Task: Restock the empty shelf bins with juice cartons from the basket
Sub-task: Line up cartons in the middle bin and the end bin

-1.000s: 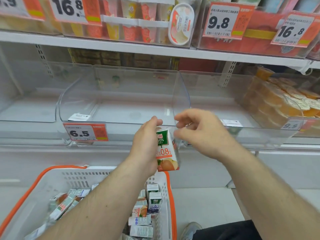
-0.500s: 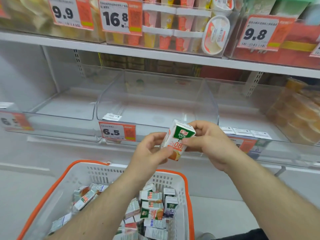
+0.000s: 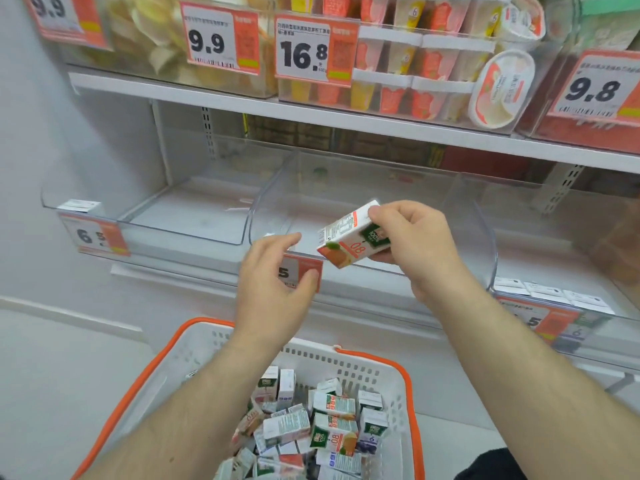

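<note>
Passing from one hand to the other, the juice carton [image 3: 349, 237] is now held by the right hand [image 3: 412, 244] alone, fingers and thumb clamped round its top end, whereas half a second ago both hands were on it. It lies tilted on its side in the air, just in front of the middle clear bin [image 3: 363, 188], not yet inside. The left hand [image 3: 273, 282] has let go and sits just beside the carton, apart from it, fingers loosely spread and holding nothing. That bin looks empty, as does the one to its left. Below, the basket [image 3: 207, 334] holds many more cartons, so restocking seems barely begun; placing this carton in the bin is probably next.
</note>
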